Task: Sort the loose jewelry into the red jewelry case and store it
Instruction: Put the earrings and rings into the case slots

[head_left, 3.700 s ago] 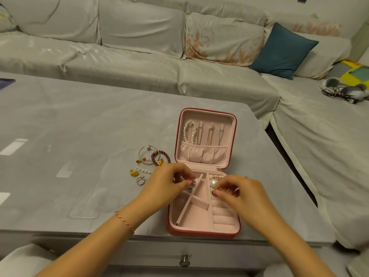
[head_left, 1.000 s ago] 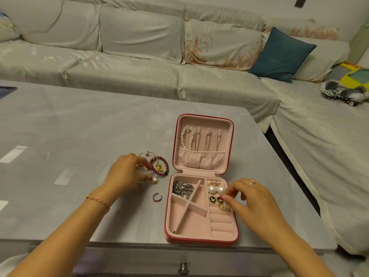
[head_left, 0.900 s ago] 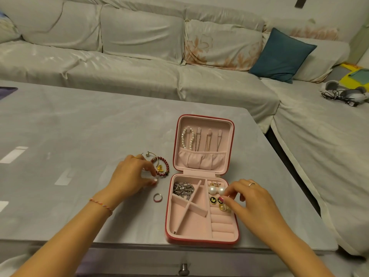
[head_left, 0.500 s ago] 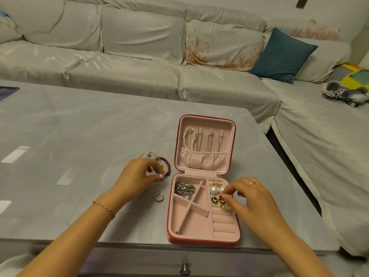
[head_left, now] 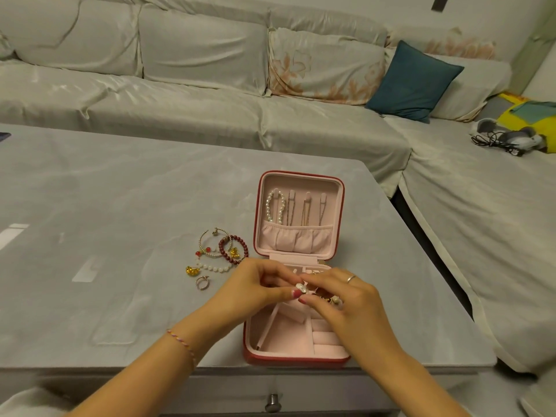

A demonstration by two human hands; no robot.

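1. Since half a second ago, the left hand (head_left: 255,288) has left the loose jewelry on the desk and come across to meet the right hand (head_left: 346,299) above the far half of the case tray.
2. Both hands now close their grip on one small white earring (head_left: 301,288): the left thumb and forefinger pinch it from the left, the right fingertips (head_left: 303,301) touch it from the right.
3. A silver ring (head_left: 350,278) sits on a right finger, and a braided bracelet (head_left: 181,342) circles the left wrist.
4. Under the right fingers a few small gold pieces (head_left: 331,300) show in the tray, too hidden to tell apart.
5. The red jewelry case (head_left: 296,358) lies open near the front edge of the desk (head_left: 90,191), toward its right end, with its lid standing upright at the far side.
6. Inside the lid, a pearl strand (head_left: 274,206) and thin chains (head_left: 306,210) hang above a gathered pocket.
7. The near compartments of the pink tray hold nothing that can be seen.
8. Left of the case, loose on the desk, lie a gold hoop (head_left: 210,240), a dark red bead bracelet (head_left: 233,249), a white bead strand (head_left: 213,267), a gold charm (head_left: 192,270) and a small ring (head_left: 202,282).
9. Beyond the far edge of the desk stands a pale sofa (head_left: 180,85) with a teal cushion (head_left: 413,82).
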